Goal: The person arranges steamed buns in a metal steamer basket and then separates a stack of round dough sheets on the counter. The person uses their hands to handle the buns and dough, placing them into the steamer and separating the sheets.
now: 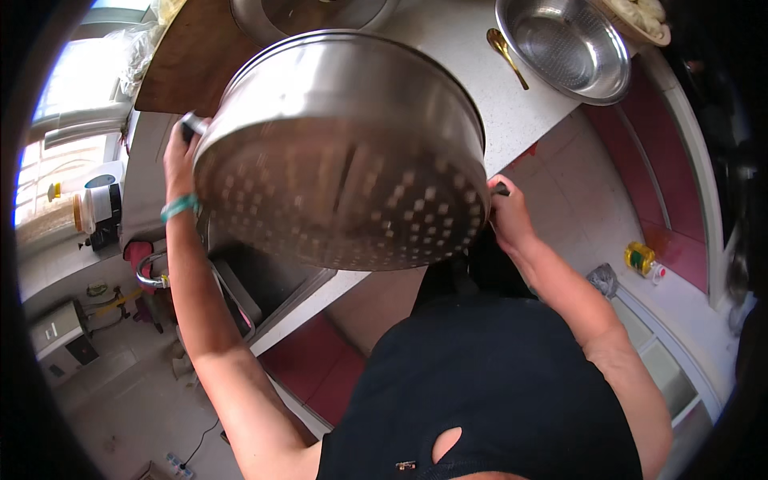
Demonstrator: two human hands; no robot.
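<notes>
A large stainless steel steamer tier [342,174] is held up in front of me, tilted so that its perforated underside faces me. My left hand [182,159] grips the dark handle on its left side. On the opposite side my right hand [509,207] is closed around the other handle. Behind the tier, partly hidden by it, a round pan or its lid [270,21] rests near a brown board [186,60]. A perforated metal basin [564,45] and a gold-coloured spoon [507,57] lie on the pale counter [501,126]. The tier's inside is hidden.
Below the tier at left is a dark sink [258,276] with a curved faucet [147,270]. Pale dough-like pieces lie in a basket [651,27] at top right. A bottle of yellow oil [641,259] lies on the right, beside a grey plastic bag [603,280].
</notes>
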